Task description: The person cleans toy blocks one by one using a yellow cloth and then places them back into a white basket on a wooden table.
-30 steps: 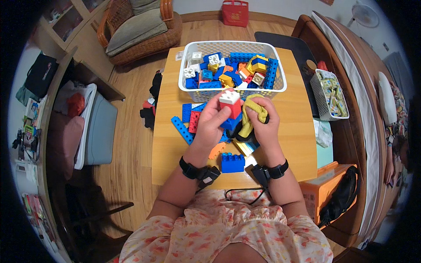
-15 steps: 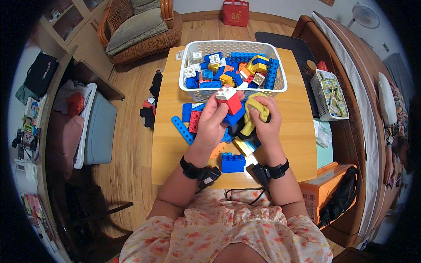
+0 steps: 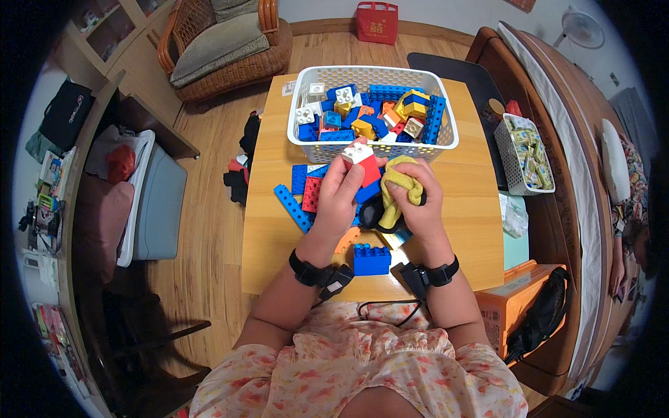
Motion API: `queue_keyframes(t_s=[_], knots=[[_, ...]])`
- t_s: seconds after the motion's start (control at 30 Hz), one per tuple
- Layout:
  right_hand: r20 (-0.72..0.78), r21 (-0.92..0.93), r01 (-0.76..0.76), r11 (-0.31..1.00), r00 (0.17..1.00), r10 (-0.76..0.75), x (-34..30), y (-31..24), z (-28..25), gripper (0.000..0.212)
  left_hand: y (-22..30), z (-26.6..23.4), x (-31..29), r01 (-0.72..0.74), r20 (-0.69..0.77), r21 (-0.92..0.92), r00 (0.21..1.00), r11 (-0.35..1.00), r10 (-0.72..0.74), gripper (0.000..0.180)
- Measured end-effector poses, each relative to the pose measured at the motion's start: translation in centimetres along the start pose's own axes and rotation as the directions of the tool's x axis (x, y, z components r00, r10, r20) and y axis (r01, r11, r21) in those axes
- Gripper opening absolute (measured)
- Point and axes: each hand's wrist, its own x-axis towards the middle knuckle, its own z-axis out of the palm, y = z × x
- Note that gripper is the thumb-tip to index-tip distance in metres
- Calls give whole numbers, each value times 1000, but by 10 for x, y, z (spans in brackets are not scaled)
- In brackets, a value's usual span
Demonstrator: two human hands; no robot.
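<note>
My left hand [image 3: 337, 198] is closed round a stack of toy bricks [image 3: 367, 174], white and studded on top with red below. A blue brick shows under the red one; whether it is joined on I cannot tell. Bunched in my right hand [image 3: 425, 198] is a yellow cloth [image 3: 402, 187] with a dark edge, close beside the stack. Below my hands a blue studded brick [image 3: 372, 261] rests on the table, near an orange brick [image 3: 348, 240]. Left of my left hand lie a red brick [image 3: 311, 194] and a long blue bar [image 3: 292, 207] with holes.
A white perforated basket [image 3: 301, 143] full of mixed toy bricks stands at the far side of the wooden table [image 3: 463, 230]. To the right are a smaller basket [image 3: 517, 177] of small packets and an orange box [image 3: 519, 292]. A wicker chair [image 3: 233, 70] stands at the far left.
The yellow cloth has shifted slightly left and is bunched differently in my right hand. My left hand has tilted the brick stack a little, still gripping it.
</note>
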Motion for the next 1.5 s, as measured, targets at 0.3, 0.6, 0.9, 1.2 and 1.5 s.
queue_keyframes(t_s=[0.3,0.6,0.9,1.2,1.5], knots=[[-39,35,-12,999,999,14,1,-8,-3,21,-2,1,-2,45,13,80,999,996,-46,50],[-103,-4,-47,999,994,46,1,4,-3,21,6,-4,-2,304,96,-226,952,926,-289,54],[-36,45,-8,999,999,10,-2,-1,-2,25,-3,-2,0,254,-19,36,967,966,-254,43],[-121,82,-70,994,989,80,0,-5,-3,20,16,11,-3,-166,122,780,986,603,113,49],[-9,-4,-20,1000,1000,20,1,-1,-2,22,8,6,-4,-355,255,851,923,386,287,52]])
